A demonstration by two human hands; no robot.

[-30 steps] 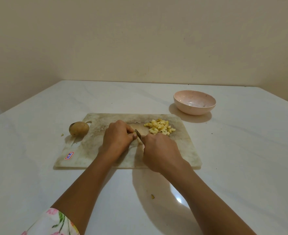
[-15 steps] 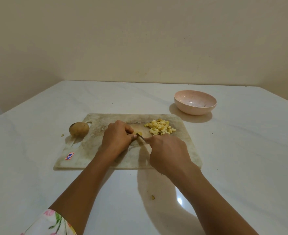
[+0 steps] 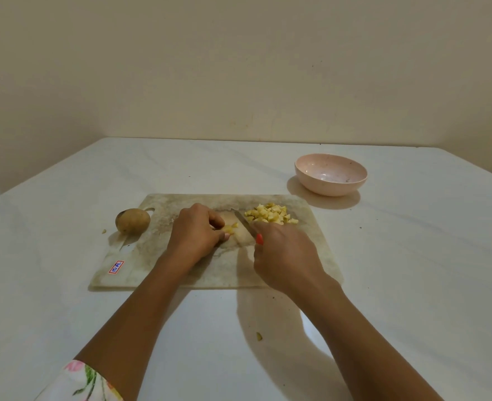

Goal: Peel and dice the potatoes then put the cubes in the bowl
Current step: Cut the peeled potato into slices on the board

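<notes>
A worn cutting board (image 3: 305, 247) lies on the white table. My left hand (image 3: 195, 234) curls over a small peeled potato piece (image 3: 229, 228) at the board's middle, with a few fresh cubes at its fingertips. My right hand (image 3: 285, 253) grips a knife (image 3: 244, 225), whose blade points up-left between the piece and a pile of potato cubes (image 3: 270, 214) at the board's far right. A whole unpeeled potato (image 3: 132, 220) sits at the board's left edge. The pink bowl (image 3: 330, 174) stands beyond the board's right corner and holds no cubes.
A small scrap (image 3: 259, 336) lies on the table in front of the board, another bit (image 3: 103, 231) left of the whole potato. A red-and-blue sticker (image 3: 116, 267) marks the board's near left corner. A wall runs behind the table.
My right hand has drawn the knife to the right, away from my left hand. Small cut pieces now show at my left fingertips.
</notes>
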